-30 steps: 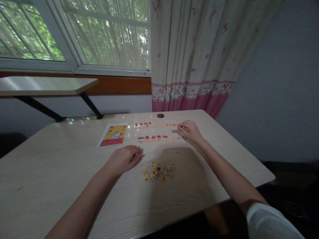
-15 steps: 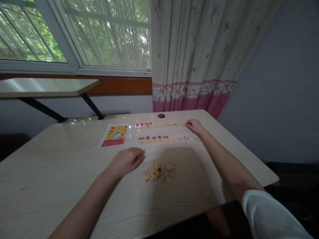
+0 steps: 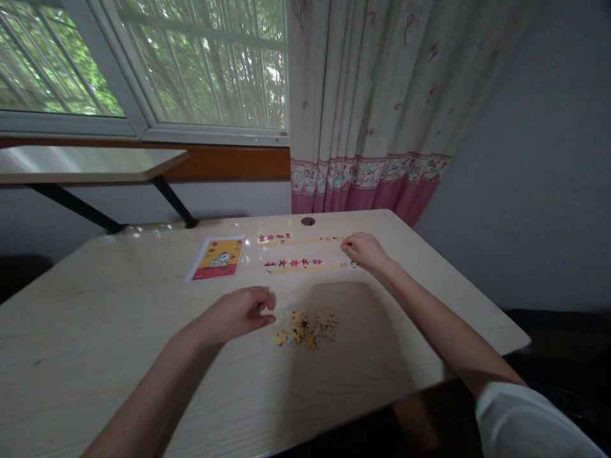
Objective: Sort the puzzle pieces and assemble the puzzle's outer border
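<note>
My left hand (image 3: pixel 241 313) hovers left of a small heap of jigsaw puzzle pieces (image 3: pixel 312 329), thumb and index finger apart and nothing between them. Some pieces in the heap show yellow printed faces, others plain backs. My right hand (image 3: pixel 365 249) is over the right part of the sorted rows, fingers curled together; whatever they may hold is hidden. Red puzzle pieces (image 3: pixel 293 263) lie in a line above a row of yellow pieces (image 3: pixel 305 268). Farther back, an upper row of yellow pieces (image 3: pixel 308 241) runs below a few red ones (image 3: pixel 274 237).
A picture sheet (image 3: pixel 217 259) with a white animal on yellow and red lies left of the rows. The wooden table (image 3: pixel 119 305) has a round cable hole (image 3: pixel 308 221) at its back edge. A raised shelf (image 3: pixel 90 162) stands at back left, a curtain (image 3: pixel 367 127) behind.
My right hand has drawn back a little left and toward me from the upper row's right end. My left hand's thumb and fingers have spread apart.
</note>
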The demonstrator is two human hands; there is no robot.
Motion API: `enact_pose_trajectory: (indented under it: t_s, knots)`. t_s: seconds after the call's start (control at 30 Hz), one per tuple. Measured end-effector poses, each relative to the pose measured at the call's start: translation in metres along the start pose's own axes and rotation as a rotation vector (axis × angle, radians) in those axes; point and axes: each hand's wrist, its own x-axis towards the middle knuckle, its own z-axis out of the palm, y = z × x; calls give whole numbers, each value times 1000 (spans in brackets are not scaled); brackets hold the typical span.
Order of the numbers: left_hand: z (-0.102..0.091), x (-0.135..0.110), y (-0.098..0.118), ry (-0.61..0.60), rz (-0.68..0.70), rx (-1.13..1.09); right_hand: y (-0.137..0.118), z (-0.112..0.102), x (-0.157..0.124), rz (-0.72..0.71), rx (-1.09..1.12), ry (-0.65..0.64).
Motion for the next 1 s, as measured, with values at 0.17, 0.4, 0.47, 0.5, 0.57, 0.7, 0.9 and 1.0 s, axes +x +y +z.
enact_pose_trajectory:
  t_s: [0.17, 0.4, 0.47, 0.5, 0.57, 0.7, 0.9, 1.0]
  knots:
    - [5, 2, 1, 20, 29, -2, -48, -3, -23, -250, 99, 31]
    - [9, 4, 3, 69, 111, -13, -74, 4, -43, -398, 265, 144]
    - [10, 4, 1, 78, 109, 4, -75, 6, -46, -418, 290, 156]
    - [10, 5, 1, 82, 106, 21, -76, 7, -47, -424, 295, 153]
    - [11, 6, 1, 106, 108, 46, -79, 8, -48, -431, 303, 150]
    - [15, 11, 8, 208, 107, -110, -91, 8, -51, -451, 364, 198]
    - [26, 18, 21, 283, 137, -488, -114, 7, -59, -515, 394, 275]
    - [34, 22, 21, 292, 74, -674, -119, 8, -61, -523, 382, 291]
